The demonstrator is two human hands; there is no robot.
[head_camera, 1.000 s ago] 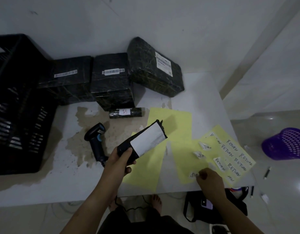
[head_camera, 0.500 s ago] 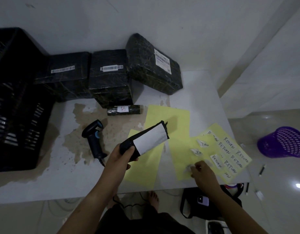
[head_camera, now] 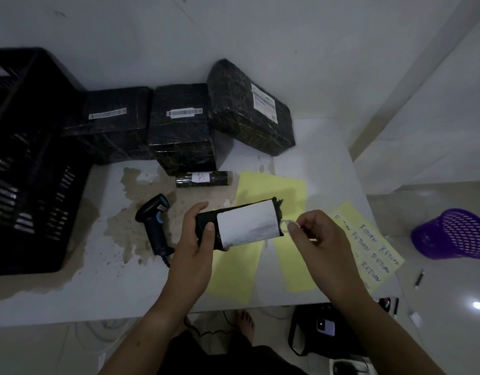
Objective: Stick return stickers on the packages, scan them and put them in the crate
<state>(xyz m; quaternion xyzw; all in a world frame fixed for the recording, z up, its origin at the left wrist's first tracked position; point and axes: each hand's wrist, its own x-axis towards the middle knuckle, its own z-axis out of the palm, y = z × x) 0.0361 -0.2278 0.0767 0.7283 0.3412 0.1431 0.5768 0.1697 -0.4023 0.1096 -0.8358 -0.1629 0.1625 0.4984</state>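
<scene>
My left hand (head_camera: 199,239) grips a small black package (head_camera: 247,226) with a large white label, held above the table. My right hand (head_camera: 318,239) pinches a small return sticker (head_camera: 286,222) just off the package's right end. A yellow sheet (head_camera: 368,239) with handwritten RETURN stickers lies at the table's right edge. The black barcode scanner (head_camera: 155,223) lies on the table left of my left hand. A black crate (head_camera: 30,158) stands at the left. Three black wrapped packages (head_camera: 182,125) with barcode labels and a small black roll (head_camera: 203,178) sit at the back.
Blank yellow backing sheets (head_camera: 271,190) lie under my hands. The white table (head_camera: 98,280) has a brown worn patch near the scanner. A purple basket (head_camera: 455,234) stands on the floor at the right, a black bag (head_camera: 322,328) with a phone below the table edge.
My right hand lifted from the sticker sheet and came up left to the package's right end with a sticker pinched. My left hand turned the package more level.
</scene>
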